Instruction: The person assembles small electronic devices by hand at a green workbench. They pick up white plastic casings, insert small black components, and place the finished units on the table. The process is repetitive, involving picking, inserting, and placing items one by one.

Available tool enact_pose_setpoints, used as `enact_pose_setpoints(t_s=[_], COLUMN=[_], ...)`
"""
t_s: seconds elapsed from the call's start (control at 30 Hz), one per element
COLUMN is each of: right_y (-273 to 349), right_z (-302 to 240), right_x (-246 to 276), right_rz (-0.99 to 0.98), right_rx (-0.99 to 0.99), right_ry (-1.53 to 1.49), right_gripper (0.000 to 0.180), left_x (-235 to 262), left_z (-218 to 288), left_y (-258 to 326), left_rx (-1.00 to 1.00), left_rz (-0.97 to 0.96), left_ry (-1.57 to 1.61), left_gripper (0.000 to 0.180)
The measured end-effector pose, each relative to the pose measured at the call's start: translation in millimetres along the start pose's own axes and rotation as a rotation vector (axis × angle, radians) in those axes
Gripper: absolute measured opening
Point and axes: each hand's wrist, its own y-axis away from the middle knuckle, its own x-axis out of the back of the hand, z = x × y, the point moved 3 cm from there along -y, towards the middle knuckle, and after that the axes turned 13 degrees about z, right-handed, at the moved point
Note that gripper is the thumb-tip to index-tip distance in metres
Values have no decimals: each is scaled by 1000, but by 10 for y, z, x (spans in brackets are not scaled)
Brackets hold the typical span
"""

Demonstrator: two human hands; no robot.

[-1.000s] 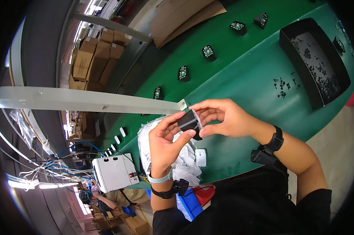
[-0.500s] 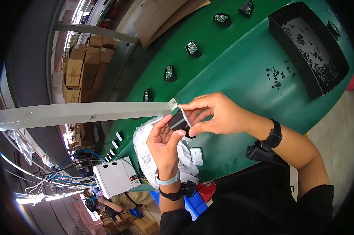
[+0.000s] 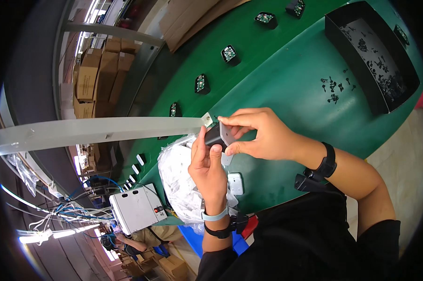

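Between my two hands is a small black plastic housing (image 3: 213, 136) with a pale grey cover plate (image 3: 227, 135) set over its open side. My left hand (image 3: 207, 174) grips the housing from below, thumb and fingers wrapped around its black wall. With thumb and fingertips, my right hand (image 3: 267, 135) pinches the edges of the cover plate against the housing. Whether the plate sits fully flush cannot be seen. Just below, a clear plastic bag (image 3: 176, 175) holds many white parts, and one loose white cover (image 3: 235, 183) lies beside it on the green table.
Black housings with circuit boards (image 3: 229, 55) stand in a row along the green belt (image 3: 183, 91). At right is a black box (image 3: 377, 100) of small black screws, with loose screws (image 3: 333, 87) beside it. A pale metal bar (image 3: 103, 132) reaches in from the left, near a grey-white equipment box (image 3: 139, 208).
The cover plate has turned so its flat face shows more. My left hand has shifted slightly right and upright with the housing; the right hand stays nearly in place.
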Motion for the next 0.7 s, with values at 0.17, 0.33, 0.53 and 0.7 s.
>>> enact_pose_setpoints(t_s=[0.17, 0.33, 0.53, 0.7], right_y=[161, 195, 56, -84], right_z=[-28, -6, 58, 6], right_x=[-136, -209, -217, -19], right_rz=[112, -175, -107, 31], right_rx=[354, 372, 387, 340], right_ry=[295, 372, 428, 434], right_gripper=[66, 46, 30, 22], left_x=[85, 575, 2397, 3291], left_z=[52, 119, -489, -1684], left_y=[154, -238, -2172, -3001], left_rx=[101, 27, -11, -57], left_rz=[-38, -41, 166, 85], left_ry=[-47, -234, -371, -824], left_gripper=[58, 58, 39, 40])
